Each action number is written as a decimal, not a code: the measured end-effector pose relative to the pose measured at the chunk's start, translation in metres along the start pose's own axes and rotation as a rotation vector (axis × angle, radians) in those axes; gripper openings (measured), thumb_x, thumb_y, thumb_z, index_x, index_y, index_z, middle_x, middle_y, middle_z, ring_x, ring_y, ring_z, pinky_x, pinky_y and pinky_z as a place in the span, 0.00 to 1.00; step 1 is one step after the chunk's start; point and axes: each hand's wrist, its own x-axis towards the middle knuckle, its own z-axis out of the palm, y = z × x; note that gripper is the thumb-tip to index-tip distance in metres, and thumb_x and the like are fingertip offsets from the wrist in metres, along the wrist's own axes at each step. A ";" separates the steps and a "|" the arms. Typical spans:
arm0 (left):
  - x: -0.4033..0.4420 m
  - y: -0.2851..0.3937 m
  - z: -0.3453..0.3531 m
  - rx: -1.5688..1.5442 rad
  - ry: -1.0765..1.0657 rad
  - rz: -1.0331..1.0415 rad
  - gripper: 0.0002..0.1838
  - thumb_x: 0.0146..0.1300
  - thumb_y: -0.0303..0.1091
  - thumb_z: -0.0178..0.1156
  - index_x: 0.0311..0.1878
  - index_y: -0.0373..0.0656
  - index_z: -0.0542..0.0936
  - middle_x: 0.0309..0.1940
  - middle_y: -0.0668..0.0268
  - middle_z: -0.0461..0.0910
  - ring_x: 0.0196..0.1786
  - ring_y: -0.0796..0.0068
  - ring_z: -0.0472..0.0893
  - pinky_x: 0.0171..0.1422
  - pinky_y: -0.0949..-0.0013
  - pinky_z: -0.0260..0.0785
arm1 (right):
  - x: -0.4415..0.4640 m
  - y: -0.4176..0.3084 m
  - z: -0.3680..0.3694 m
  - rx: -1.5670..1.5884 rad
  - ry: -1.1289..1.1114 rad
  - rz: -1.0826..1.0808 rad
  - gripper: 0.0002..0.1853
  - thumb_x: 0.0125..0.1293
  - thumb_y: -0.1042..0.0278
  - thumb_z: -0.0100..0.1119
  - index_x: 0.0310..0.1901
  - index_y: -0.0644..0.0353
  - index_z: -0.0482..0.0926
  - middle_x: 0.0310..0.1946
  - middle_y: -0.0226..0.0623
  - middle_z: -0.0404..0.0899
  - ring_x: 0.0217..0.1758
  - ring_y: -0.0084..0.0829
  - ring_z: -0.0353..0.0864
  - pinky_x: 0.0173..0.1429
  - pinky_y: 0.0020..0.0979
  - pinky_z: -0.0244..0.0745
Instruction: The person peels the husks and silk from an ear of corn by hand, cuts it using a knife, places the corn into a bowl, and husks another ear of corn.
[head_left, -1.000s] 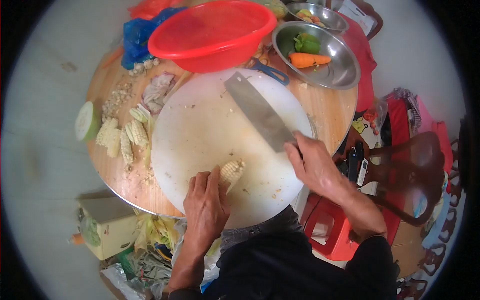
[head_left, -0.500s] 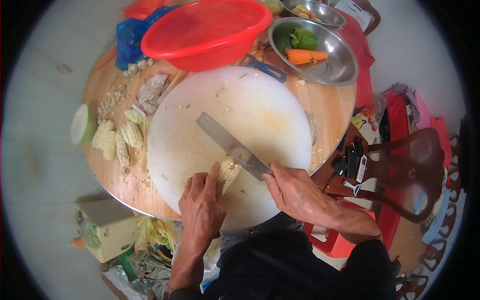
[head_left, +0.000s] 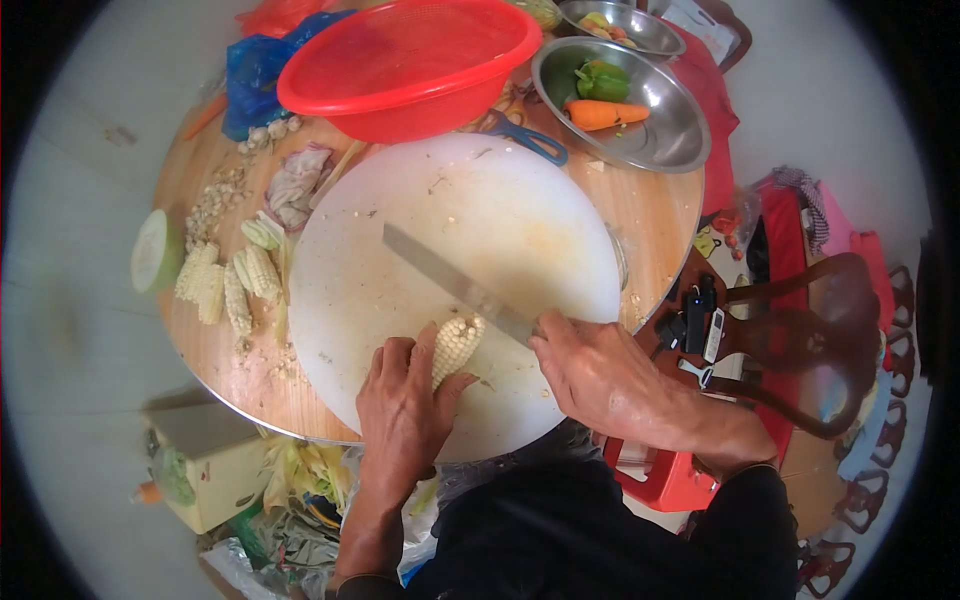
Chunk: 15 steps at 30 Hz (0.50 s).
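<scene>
On a round white cutting board [head_left: 520,220], my left hand [head_left: 408,400] is wrapped round a cob of pale corn [head_left: 457,348] near the board's front edge. The corn's upper end sticks out past my fingers. My right hand [head_left: 590,370] grips a cleaver [head_left: 440,274] by its handle, which my fingers hide. Its blade slants up and left across the board, just above the tip of the corn. Whether the edge touches the corn I cannot tell. Several pieces of cut corn [head_left: 238,282] lie on the wooden table left of the board.
Behind the board stand a red plastic basin [head_left: 400,100] and a steel bowl [head_left: 670,130] with a carrot [head_left: 606,115] and green pepper [head_left: 603,80]. Blue-handled scissors [head_left: 538,143] lie between them. Garlic [head_left: 270,133] and a cut pale gourd [head_left: 157,252] are left. A wooden chair [head_left: 820,340] stands right.
The cleaver has turned so that its blade looks narrower, seen closer to edge-on. My left thumb has shifted outward along the corn, while both hands stay in nearly the same place.
</scene>
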 end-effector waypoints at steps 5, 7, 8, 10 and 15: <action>0.006 0.001 -0.007 -0.034 -0.063 -0.029 0.28 0.57 0.37 0.74 0.61 0.41 0.80 0.44 0.57 0.81 0.48 0.51 0.81 0.48 0.53 0.76 | 0.011 -0.002 -0.001 0.095 0.097 -0.005 0.09 0.74 0.74 0.53 0.40 0.71 0.67 0.21 0.58 0.76 0.28 0.64 0.81 0.31 0.54 0.75; 0.007 0.001 -0.007 -0.034 -0.075 -0.028 0.27 0.57 0.37 0.73 0.61 0.41 0.80 0.44 0.57 0.81 0.48 0.51 0.81 0.49 0.53 0.76 | 0.013 -0.001 0.001 0.115 0.085 0.000 0.09 0.75 0.73 0.53 0.40 0.72 0.66 0.21 0.58 0.76 0.28 0.63 0.80 0.31 0.53 0.75; 0.007 0.000 -0.007 -0.031 -0.077 -0.029 0.27 0.58 0.37 0.73 0.60 0.41 0.80 0.44 0.57 0.81 0.48 0.52 0.81 0.48 0.53 0.76 | 0.014 0.000 0.003 0.136 0.072 0.006 0.10 0.75 0.73 0.53 0.40 0.72 0.66 0.21 0.58 0.76 0.28 0.63 0.80 0.31 0.53 0.74; 0.008 0.000 -0.007 -0.029 -0.082 -0.031 0.27 0.58 0.37 0.73 0.60 0.42 0.80 0.44 0.58 0.81 0.48 0.52 0.81 0.48 0.53 0.76 | 0.017 0.004 0.011 0.120 0.086 -0.010 0.10 0.75 0.73 0.53 0.40 0.72 0.66 0.21 0.58 0.76 0.28 0.63 0.80 0.31 0.53 0.74; 0.009 0.001 -0.007 -0.028 -0.090 -0.046 0.25 0.59 0.36 0.73 0.59 0.42 0.81 0.43 0.58 0.82 0.48 0.52 0.82 0.48 0.53 0.76 | 0.020 0.008 0.014 0.114 0.094 -0.043 0.10 0.75 0.72 0.54 0.41 0.71 0.67 0.21 0.57 0.76 0.28 0.63 0.80 0.31 0.53 0.75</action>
